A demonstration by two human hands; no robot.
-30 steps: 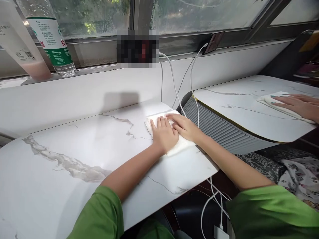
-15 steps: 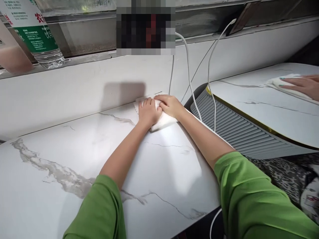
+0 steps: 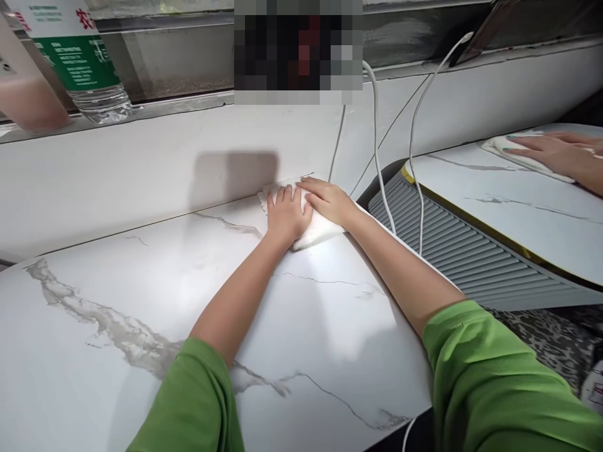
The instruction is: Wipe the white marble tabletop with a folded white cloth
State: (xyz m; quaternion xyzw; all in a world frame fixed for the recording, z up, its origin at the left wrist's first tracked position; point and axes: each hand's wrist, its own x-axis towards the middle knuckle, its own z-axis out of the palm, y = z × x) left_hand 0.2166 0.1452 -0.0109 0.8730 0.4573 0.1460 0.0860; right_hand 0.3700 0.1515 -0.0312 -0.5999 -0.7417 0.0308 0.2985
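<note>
White cloth (image 3: 322,233), far table (image 3: 141,270) corner: I am pressing it under left hand (image 3: 285,216) and right hand (image 3: 330,202), fingers flat, together. Risk, as I judge it: my right hand snagging the nearby cables (image 3: 378,150).

A white cloth (image 3: 321,233), folded into a thick pad, lies flat at the far right corner of the marble-patterned tabletop (image 3: 179,276), its far side just beside the back edge. Most of it is covered (only a rumpled far corner and the near right end show) by the left hand (image 3: 285,216) and right hand (image 3: 328,199), pressed palm-down side by side.
</note>
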